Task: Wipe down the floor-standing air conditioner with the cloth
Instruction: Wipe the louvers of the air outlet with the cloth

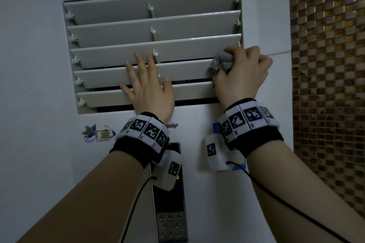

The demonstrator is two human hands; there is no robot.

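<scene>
The white floor-standing air conditioner (227, 193) fills the view, its vent of several horizontal louvres (138, 16) at the top. My left hand (148, 90) lies flat with straight fingers on the lower louvres near the vent's middle. My right hand (241, 77) grips a bunched grey cloth (219, 61) and holds it against the right end of the fourth louvre. Both wrists wear black bands with printed marker tags and trailing cables.
A dark control panel (169, 209) with small buttons runs down the unit's front below my left wrist. A colourful logo sticker (98, 134) sits at the lower left of the vent. A brown mosaic-tiled wall (327, 65) stands to the right.
</scene>
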